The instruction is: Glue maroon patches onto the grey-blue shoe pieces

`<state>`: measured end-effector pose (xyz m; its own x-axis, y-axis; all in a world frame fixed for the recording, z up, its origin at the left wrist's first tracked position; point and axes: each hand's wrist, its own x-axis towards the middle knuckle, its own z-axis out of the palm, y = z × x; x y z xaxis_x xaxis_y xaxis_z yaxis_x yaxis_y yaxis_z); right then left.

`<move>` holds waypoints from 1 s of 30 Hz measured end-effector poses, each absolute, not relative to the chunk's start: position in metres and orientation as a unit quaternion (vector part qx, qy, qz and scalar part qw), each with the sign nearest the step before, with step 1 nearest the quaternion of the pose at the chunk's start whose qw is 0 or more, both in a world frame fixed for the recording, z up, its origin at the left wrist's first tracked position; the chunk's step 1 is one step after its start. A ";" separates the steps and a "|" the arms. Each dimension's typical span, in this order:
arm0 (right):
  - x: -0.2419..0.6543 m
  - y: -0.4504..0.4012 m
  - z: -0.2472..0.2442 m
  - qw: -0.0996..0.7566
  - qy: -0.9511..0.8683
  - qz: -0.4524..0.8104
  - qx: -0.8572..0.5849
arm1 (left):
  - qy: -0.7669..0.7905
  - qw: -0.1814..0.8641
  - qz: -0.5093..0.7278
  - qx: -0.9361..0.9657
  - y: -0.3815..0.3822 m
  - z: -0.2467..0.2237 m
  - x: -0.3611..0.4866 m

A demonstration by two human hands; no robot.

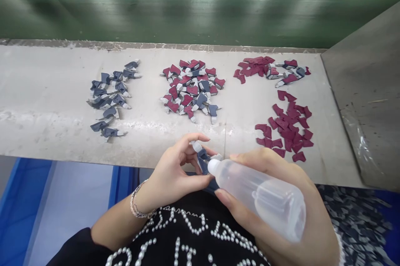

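Note:
My left hand is closed around a small dark blue and white plastic part, held just over the table's front edge. Wrapped in my right hand is a clear squeeze bottle with a white cap, tilted so its tip points at the part. The tip meets the part's blue face or hovers right beside it; I cannot tell which. Straight ahead lies a pile of joined maroon, blue and white parts. Blue and white parts are spread to its left.
Maroon pieces lie loose at the right, with more maroon pieces and a few joined parts behind. A metal panel bounds the table's right side. A green belt runs behind. Blue bins stand below left.

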<state>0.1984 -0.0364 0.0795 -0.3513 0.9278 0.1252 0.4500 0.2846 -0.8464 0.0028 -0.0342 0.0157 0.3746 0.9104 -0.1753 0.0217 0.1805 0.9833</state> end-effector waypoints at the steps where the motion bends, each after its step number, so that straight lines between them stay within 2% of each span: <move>1: 0.199 -0.036 0.080 0.322 -0.740 0.366 -0.463 | 0.438 0.631 0.351 0.535 -0.034 0.015 0.002; 11: 0.203 -0.041 0.080 0.276 -0.782 0.333 -0.449 | 0.450 0.623 0.337 0.544 -0.032 0.015 0.001; 18: 0.202 -0.038 0.078 0.313 -0.753 0.341 -0.468 | 0.435 0.607 0.322 0.582 -0.034 0.013 0.000; 30: 0.209 -0.044 0.076 0.271 -0.794 0.278 -0.467 | 0.473 0.576 0.337 0.575 -0.032 0.017 0.001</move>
